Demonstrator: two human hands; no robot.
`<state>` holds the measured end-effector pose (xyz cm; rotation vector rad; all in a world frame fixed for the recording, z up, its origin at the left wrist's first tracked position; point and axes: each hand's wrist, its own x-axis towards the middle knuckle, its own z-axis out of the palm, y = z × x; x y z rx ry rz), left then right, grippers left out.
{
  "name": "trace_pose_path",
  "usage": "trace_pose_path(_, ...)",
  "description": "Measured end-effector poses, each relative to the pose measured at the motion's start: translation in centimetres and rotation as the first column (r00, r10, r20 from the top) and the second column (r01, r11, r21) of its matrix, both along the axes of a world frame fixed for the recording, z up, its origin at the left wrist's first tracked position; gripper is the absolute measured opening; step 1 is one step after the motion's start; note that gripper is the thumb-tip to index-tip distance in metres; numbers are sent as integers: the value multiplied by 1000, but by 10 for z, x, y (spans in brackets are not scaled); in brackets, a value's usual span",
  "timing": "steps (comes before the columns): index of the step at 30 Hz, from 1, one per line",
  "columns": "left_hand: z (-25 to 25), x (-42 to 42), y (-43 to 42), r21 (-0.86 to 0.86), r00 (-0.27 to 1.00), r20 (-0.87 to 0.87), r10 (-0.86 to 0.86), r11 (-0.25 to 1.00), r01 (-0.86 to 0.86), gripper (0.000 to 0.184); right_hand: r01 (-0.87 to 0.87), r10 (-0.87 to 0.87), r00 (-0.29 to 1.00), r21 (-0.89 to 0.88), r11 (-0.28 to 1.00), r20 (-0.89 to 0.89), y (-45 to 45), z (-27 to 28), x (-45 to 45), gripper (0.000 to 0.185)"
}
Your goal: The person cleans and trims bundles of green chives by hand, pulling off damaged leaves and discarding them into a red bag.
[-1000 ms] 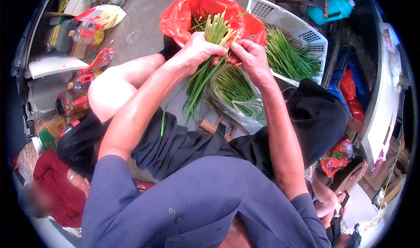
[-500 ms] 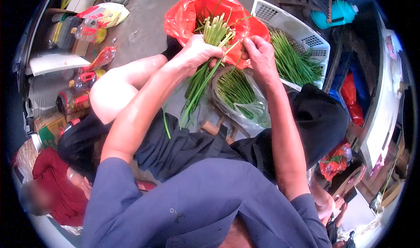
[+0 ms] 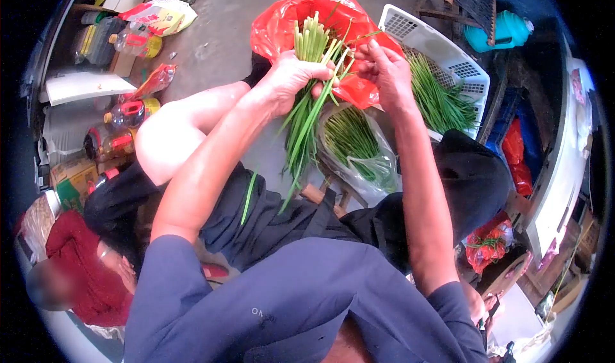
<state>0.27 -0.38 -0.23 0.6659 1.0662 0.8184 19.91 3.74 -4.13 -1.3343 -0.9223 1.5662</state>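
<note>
A bunch of garlic chives (image 3: 312, 39), pale stalk ends up and green leaves hanging, is gripped by my left hand (image 3: 298, 78). My right hand (image 3: 386, 71) is closed in a pinch beside the bunch; a thin green chive leaf (image 3: 369, 36) shows at its fingertips, though the exact hold is partly hidden. Behind both hands lies an open red plastic bag (image 3: 275, 26) with green scraps inside. Below my right hand, a clear plastic bag (image 3: 387, 164) holds more chives (image 3: 351, 132). One loose chive leaf (image 3: 249, 199) lies on my dark trousers.
A white plastic basket (image 3: 400, 26) of chives stands at the right, near a teal jug (image 3: 503, 33). Bottles (image 3: 131, 113) and packets line the left side. A person in a dark red top (image 3: 80, 260) is at lower left. Another red bag (image 3: 487, 247) is at lower right.
My right hand has drawn slightly away from the bunch, with its fingertips now higher. My left hand keeps its grip on the chives. The whole view has shifted a little.
</note>
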Motion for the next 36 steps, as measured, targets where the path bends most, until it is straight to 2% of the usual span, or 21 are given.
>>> trace_pose_path(2,-1,2,0,-19,1000,23,17,1000,-17,10,-70,55,982,-78,995,-178,-9,-1,-4,34)
trace_pose_path(4,-4,3,1,-3,999,48,7,1000,-7,10,-77,60,979,-83,994,-195,-17,2,-11,32)
trace_pose_path(6,-6,5,0,-8,998,62,4,1000,-3,11,-175,151,958,-81,981,-243,-22,1,-15,29)
trace_pose_path(10,-7,8,-1,-20,997,79,1,1000,1,15,-187,177,954,-20,982,-241,-26,5,-17,19)
trace_pose_path(14,-7,12,-2,43,999,-15,-28,999,29,18,-184,182,975,-3,983,-126,-29,6,-18,19)
trace_pose_path(20,-15,9,0,32,997,-61,-37,999,39,22,-238,236,967,-13,971,-99,-32,3,-20,23)
trace_pose_path(23,-13,11,1,21,1000,-27,-10,1000,11,18,-247,247,964,11,969,-97,-35,10,-20,23)
trace_pose_path(25,-12,11,1,-7,999,26,-35,999,35,17,-252,254,963,29,967,-91,-35,11,-19,23)
trace_pose_path(33,-16,8,2,-54,995,61,-84,995,87,15,-268,272,961,72,961,-46,-35,1,-17,24)
trace_pose_path(35,-18,8,2,-65,992,70,-109,991,114,16,-288,282,957,100,952,68,-34,0,-16,25)
trace_pose_path(36,-17,9,2,-80,995,69,-71,994,77,14,-287,281,957,99,953,68,-34,2,-16,25)
